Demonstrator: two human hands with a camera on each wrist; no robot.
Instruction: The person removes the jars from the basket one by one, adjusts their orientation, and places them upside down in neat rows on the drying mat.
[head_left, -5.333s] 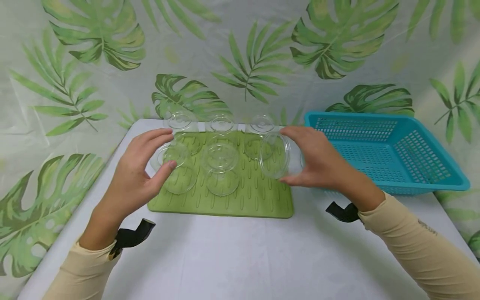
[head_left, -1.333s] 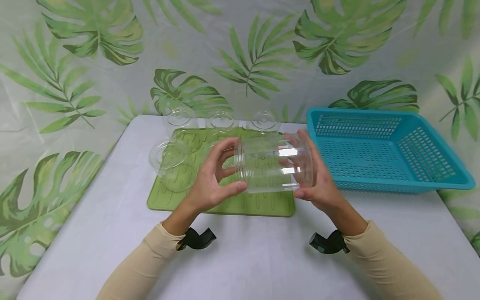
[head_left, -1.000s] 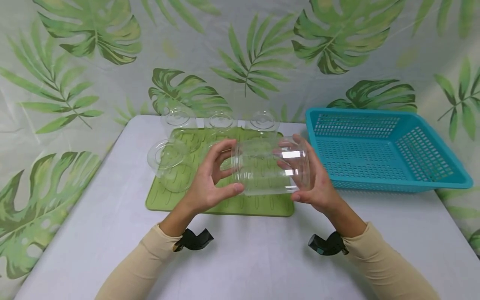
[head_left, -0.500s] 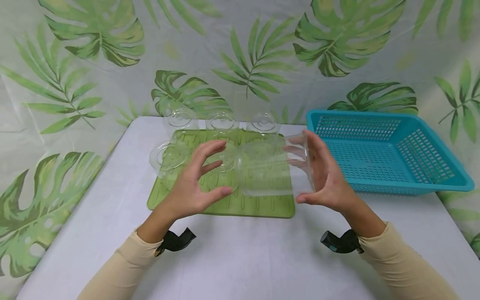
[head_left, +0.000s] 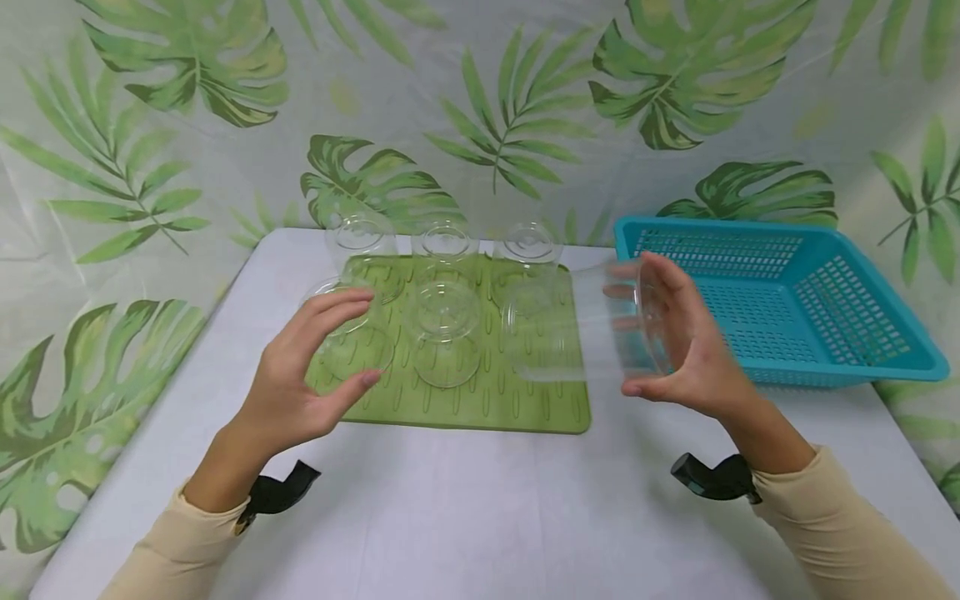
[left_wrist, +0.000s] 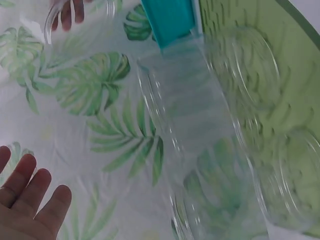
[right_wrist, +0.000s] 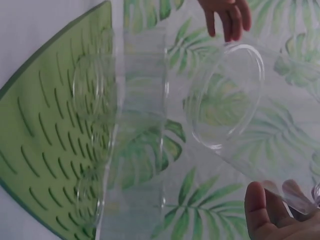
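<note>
My right hand grips a clear jar by its right end, with fingers behind and thumb in front. The jar lies sideways in the air above the right part of the green mat. In the right wrist view its round rim faces away from my right hand. My left hand is off to the left with fingers spread and nothing held. It overlaps the front left jar in the head view. A front middle jar stands between the hands.
Several more clear jars, including a back right jar, stand along the mat's far edge. A turquoise perforated basket sits to the right, close behind my right hand. White cloth covers the table, with a leaf-patterned sheet behind.
Both hands held the jar a second ago. My left hand has let go and moved left, while my right hand has carried the jar a little to the right.
</note>
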